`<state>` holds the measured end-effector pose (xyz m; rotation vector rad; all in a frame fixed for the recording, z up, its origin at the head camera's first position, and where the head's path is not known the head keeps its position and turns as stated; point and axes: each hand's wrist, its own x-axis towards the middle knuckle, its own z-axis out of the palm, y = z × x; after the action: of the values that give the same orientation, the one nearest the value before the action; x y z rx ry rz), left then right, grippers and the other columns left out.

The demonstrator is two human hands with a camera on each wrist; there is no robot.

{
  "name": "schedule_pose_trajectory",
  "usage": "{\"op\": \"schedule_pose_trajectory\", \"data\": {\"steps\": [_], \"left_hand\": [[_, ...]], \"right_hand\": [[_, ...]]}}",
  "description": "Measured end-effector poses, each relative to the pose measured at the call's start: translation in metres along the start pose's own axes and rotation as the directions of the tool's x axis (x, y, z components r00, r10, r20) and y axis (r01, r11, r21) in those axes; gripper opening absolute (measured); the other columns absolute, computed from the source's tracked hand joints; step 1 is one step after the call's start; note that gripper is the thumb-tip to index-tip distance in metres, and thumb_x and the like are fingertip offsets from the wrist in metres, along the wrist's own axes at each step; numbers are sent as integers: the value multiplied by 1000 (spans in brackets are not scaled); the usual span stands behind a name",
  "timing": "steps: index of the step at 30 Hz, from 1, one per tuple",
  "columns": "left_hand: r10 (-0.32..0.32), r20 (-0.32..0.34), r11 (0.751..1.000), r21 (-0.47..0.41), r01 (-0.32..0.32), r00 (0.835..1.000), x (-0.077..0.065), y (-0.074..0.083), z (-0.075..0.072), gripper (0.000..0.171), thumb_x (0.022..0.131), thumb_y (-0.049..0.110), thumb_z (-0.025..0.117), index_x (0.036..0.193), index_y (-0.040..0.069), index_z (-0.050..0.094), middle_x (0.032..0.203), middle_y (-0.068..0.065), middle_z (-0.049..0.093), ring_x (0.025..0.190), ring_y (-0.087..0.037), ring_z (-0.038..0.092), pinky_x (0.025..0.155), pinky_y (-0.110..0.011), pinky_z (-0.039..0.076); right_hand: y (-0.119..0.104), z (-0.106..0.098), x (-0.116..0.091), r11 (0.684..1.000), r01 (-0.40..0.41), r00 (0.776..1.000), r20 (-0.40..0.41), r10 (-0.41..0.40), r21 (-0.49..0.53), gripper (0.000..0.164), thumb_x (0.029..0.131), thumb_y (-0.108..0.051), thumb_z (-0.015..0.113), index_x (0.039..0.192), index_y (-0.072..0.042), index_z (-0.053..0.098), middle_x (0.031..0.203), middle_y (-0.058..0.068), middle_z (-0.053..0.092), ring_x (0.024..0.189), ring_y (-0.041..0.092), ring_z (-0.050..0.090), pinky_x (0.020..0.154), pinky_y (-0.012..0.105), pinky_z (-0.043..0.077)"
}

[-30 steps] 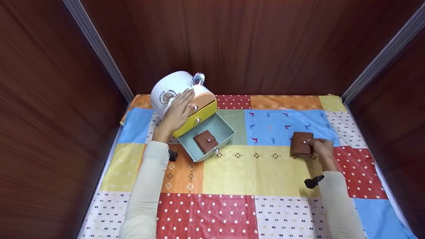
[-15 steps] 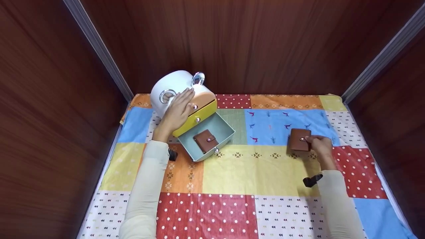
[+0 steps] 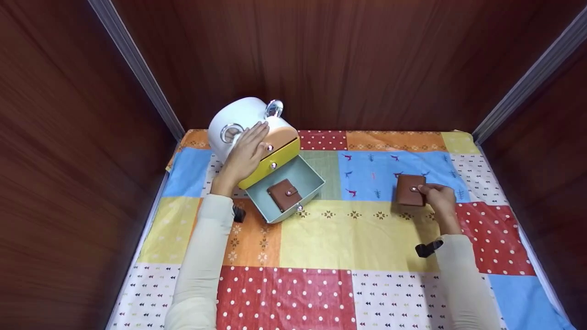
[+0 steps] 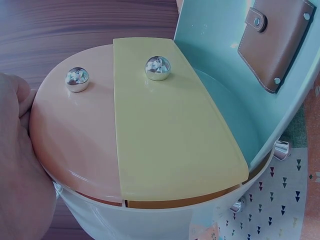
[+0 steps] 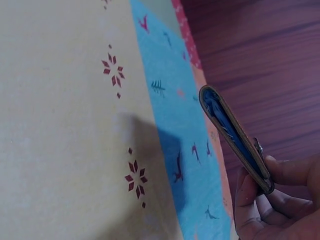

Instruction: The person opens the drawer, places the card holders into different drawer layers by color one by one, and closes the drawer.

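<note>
My left hand (image 3: 245, 153) rests with straight fingers on top of a white rounded drawer box (image 3: 243, 110), at the edge of its peach drawer (image 4: 80, 130). Below that sit a closed yellow drawer (image 4: 170, 130) and a pulled-out light green drawer (image 3: 309, 176). Inside the green one lies a brown snap wallet (image 3: 282, 195). At the right, my right hand (image 3: 441, 199) pinches a second brown wallet (image 3: 409, 190) by its snap side, thumb on the front and fingers behind. The right wrist view shows this wallet (image 5: 232, 137) edge-on above the cloth, with its shadow below.
A patchwork cloth (image 3: 330, 238) covers the table. Dark wood panels (image 3: 344, 64) rise behind and on both sides, with metal strips at the corners. The drawer box has round silvery ears (image 3: 274, 109), and its drawers bear shiny knobs.
My right hand has carried its wallet a little left and away from me. The left hand, the drawer box and the wallet in the drawer stay where they were.
</note>
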<state>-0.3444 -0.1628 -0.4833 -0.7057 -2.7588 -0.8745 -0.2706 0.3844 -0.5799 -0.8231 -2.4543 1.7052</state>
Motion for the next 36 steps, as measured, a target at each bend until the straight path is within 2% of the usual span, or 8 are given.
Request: {"op": "schedule_pose_trajectory", "data": {"steps": [3,8,15,23,36], "left_hand": [[-2,1,1000,-1,2,1000,-1,0,0,54,116,28,36,168,15,33,177,1,29,167,-22,19,140,-38,8],[-1,-2,1000,-1,1,1000,-1,0,0,53,116,27,36,168,15,33,177,0,30,167,-22,20,139,-38,8],[3,-2,1000,-7,-3,1000,0,-1,0,53,116,26,37,168,15,33,177,0,30,167,-22,20,139,-38,8],[-1,4,1000,2,1,1000,0,-1,0,53,116,27,36,168,15,33,177,0,29,167,-23,20,140,-39,7],[3,-7,1000,-6,-3,1000,1,0,0,53,116,25,37,167,14,34,176,0,30,167,-22,21,139,-38,7]], "right_hand": [[-3,2,-1,1000,3,1000,3,-3,-1,36,103,-21,69,127,6,70,75,-18,62,73,-2,61,68,15,53],[-9,7,-3,999,22,1000,6,-22,-32,43,103,-22,68,133,8,68,75,-20,62,76,-2,59,71,15,52],[-19,14,-8,998,19,1000,19,-18,-52,48,105,-27,66,140,5,65,89,-13,66,81,0,61,74,17,53],[-26,19,-11,998,44,998,39,-42,-43,48,105,-29,66,139,5,66,90,-13,65,83,0,62,77,17,53],[-37,25,-17,996,73,996,46,-71,-43,46,106,-28,66,138,5,66,94,-8,66,84,4,61,75,20,54]]}}
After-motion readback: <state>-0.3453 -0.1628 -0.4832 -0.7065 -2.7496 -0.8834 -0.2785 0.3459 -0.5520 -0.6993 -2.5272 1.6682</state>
